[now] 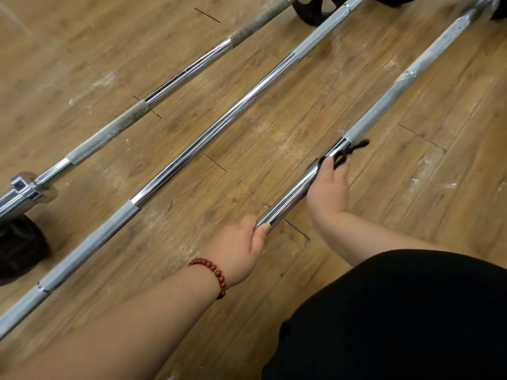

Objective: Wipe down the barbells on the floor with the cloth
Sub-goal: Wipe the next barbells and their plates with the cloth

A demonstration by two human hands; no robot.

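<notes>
Three steel barbells lie side by side on the wooden floor, running from lower left to upper right. My left hand (pixel 241 242), with a red bead bracelet at the wrist, grips the smooth middle of the nearest barbell (pixel 384 102). Further up the same bar, my right hand (pixel 329 185) presses a dark cloth with a yellow patch (pixel 341 156) around the shaft, just below the knurled section. The middle barbell (pixel 219 124) and the far barbell (pixel 175 78) lie untouched to the left.
Black weight plates sit at the far ends (pixel 312 9) and at the left edge (pixel 19 248), beside a chrome collar (pixel 27 187). My black-clothed leg (pixel 397 319) fills the lower right. Bare wood floor (pixel 274 149) shows between the bars.
</notes>
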